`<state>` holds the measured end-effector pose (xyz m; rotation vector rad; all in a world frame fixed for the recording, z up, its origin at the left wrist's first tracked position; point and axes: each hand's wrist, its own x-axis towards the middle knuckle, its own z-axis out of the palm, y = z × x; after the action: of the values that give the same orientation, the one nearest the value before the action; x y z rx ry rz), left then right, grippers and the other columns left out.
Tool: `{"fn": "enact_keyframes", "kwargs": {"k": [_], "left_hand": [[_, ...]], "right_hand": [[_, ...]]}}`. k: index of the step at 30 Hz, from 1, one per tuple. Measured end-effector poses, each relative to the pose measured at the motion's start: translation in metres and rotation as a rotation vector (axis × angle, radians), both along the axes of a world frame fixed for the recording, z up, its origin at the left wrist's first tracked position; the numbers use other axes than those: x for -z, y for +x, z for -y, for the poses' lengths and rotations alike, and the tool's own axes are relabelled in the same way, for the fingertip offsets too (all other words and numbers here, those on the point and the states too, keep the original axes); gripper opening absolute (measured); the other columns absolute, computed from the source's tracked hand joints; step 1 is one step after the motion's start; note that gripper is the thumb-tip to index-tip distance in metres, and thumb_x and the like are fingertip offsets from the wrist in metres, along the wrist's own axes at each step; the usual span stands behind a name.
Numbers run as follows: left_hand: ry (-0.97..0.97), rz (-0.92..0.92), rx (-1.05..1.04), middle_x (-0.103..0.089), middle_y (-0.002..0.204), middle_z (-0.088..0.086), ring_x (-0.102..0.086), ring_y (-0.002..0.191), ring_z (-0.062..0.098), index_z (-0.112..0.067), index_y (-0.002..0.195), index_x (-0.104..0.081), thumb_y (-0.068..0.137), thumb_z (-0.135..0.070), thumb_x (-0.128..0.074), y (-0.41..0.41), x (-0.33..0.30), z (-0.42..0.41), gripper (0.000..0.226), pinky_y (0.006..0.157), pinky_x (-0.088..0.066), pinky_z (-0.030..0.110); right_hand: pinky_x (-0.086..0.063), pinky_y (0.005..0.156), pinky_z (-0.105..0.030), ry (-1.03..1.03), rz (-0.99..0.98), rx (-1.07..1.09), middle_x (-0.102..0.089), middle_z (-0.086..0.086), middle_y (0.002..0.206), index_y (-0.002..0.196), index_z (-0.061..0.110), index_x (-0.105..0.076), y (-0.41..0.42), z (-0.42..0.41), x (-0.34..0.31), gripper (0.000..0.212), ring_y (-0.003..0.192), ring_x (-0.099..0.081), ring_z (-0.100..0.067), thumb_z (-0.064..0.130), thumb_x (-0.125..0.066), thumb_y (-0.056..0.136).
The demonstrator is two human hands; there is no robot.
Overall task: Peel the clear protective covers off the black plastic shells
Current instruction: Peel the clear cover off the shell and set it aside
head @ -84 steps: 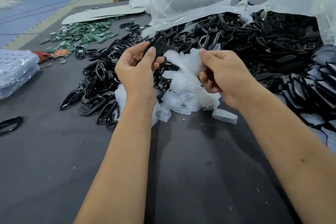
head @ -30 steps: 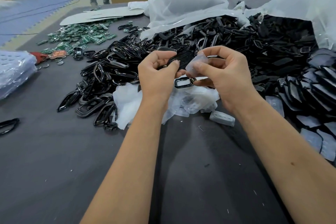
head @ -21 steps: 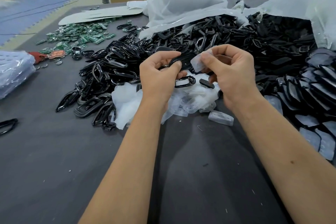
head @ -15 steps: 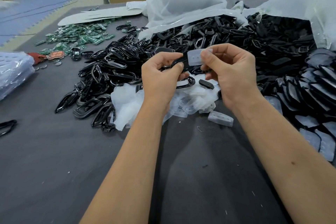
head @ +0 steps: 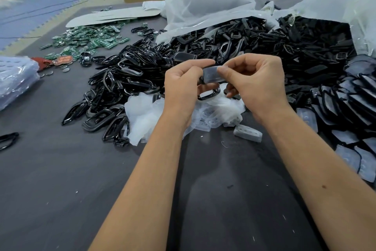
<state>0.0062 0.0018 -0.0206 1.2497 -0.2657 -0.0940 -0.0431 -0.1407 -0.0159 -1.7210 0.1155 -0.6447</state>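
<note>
While both hands pinch it | covered shell [head: 211, 74] between left hand [head: 181, 85] and right hand [head: 256, 81]

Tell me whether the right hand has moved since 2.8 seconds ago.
Yes. The right hand has risen away from the white cover pile and now pinches a clear cover.

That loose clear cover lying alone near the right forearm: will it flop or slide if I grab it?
The clear cover looks moulded, with raised walls and dimples, so it is probably springy rather than floppy. It seems thin and hollow, so likely very light. On the table it may skid when nudged.
</note>
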Motion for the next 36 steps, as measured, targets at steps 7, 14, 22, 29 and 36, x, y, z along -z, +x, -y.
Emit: {"fn": "enact_keyframes", "kwargs": {"k": [7,14,22,29,36], "left_hand": [[-0.011,0.009,0.005,-0.073,0.098,0.031,-0.073,0.081,0.03,0.0,0.092,-0.079,0.093,0.006,-0.044,-0.0015,-0.0005,0.0006,0.036,0.065,-0.059,0.029],[-0.015,0.009,0.015,-0.074,0.096,0.028,-0.076,0.087,0.035,0.003,0.095,-0.078,0.093,0.007,-0.046,-0.0008,0.0016,0.0019,0.033,0.067,-0.06,0.032],[0.054,0.073,0.034,-0.077,0.094,0.021,-0.077,0.087,0.036,0.003,0.105,-0.076,0.091,0.011,-0.062,-0.0005,0.0045,0.0002,0.021,0.073,-0.061,0.034],[0.075,0.083,0.012,-0.077,0.09,0.018,-0.074,0.071,0.025,0.002,0.105,-0.076,0.091,0.012,-0.066,-0.0009,0.0042,0.0007,0.02,0.067,-0.059,0.027],[0.079,0.087,0.012,-0.077,0.089,0.017,-0.075,0.075,0.027,0.002,0.105,-0.076,0.091,0.012,-0.065,-0.0018,0.0053,0.0007,0.02,0.067,-0.058,0.026]], "right_hand": [[-0.052,0.043,-0.027,-0.088,0.002,0.085,-0.073,-0.003,0.063,0.076,0.016,-0.076,-0.0003,-0.0003,-0.0004,0.014,0.045,-0.067,-0.023,0.018,-0.086,0.085],[-0.051,0.042,-0.027,-0.094,0.0,0.113,-0.072,-0.004,0.061,0.075,0.012,-0.073,0.0008,0.0004,0.001,0.017,0.043,-0.066,-0.023,0.017,-0.085,0.084],[-0.048,0.041,-0.025,-0.088,0.012,0.118,-0.071,-0.003,0.059,0.074,0.013,-0.072,0.0,0.0,-0.0002,0.018,0.04,-0.064,-0.02,0.019,-0.086,0.085],[-0.047,0.038,-0.025,-0.09,0.013,0.122,-0.07,-0.002,0.058,0.073,0.013,-0.071,0.0006,-0.0004,0.0002,0.02,0.039,-0.062,-0.017,0.018,-0.086,0.085],[-0.047,0.045,-0.022,-0.161,0.01,0.17,-0.07,0.003,0.059,0.071,0.018,-0.071,0.003,0.0,0.0006,0.021,0.044,-0.063,-0.01,0.023,-0.088,0.081]]}}
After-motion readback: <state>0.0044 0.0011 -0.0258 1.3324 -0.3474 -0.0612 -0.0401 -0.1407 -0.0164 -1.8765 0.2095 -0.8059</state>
